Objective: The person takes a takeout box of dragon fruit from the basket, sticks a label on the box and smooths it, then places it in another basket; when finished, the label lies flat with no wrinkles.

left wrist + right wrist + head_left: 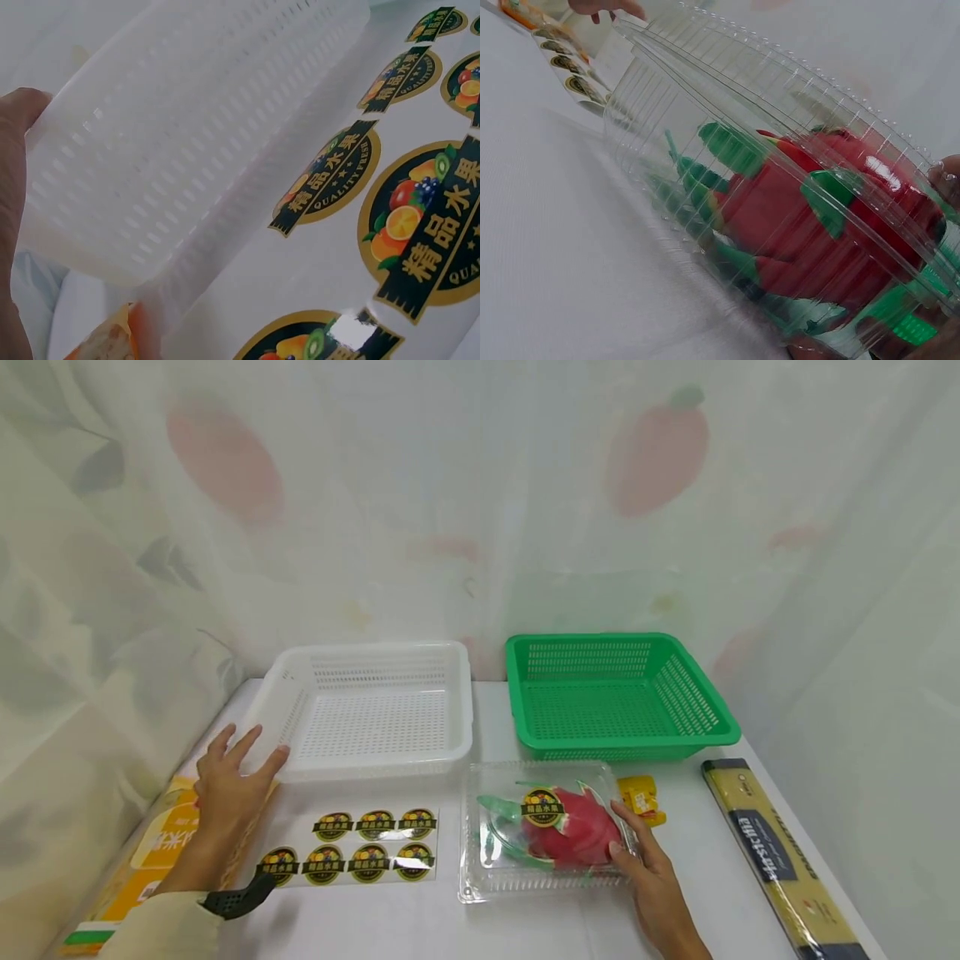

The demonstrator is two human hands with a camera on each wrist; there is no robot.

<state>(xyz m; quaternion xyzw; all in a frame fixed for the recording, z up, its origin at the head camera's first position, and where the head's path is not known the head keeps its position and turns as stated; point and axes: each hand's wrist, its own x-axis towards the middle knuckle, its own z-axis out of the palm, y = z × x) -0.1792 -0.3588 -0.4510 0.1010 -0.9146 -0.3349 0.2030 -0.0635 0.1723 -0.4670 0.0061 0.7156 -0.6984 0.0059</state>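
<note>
A clear plastic clamshell box (476,883) stands on the white table, with a red and green dragon fruit (588,837) inside. On its lid is a round black and gold label (542,807). My right hand (654,881) grips the box's right side; in the right wrist view, fingertips show at its edge and low under it. My left hand (236,785) is at the near left corner of the white basket (390,768), fingers spread. The left wrist view shows that thumb (26,105) at the basket's rim. Nearby lies a sheet of round labels (324,862).
Behind the box stands a green basket (630,745). A small yellow packet (641,800) lies between them on the right. At the right edge is a long pasta pack (780,852); an orange bag (161,843) lies at the left edge. Printed curtains hang behind and beside the table.
</note>
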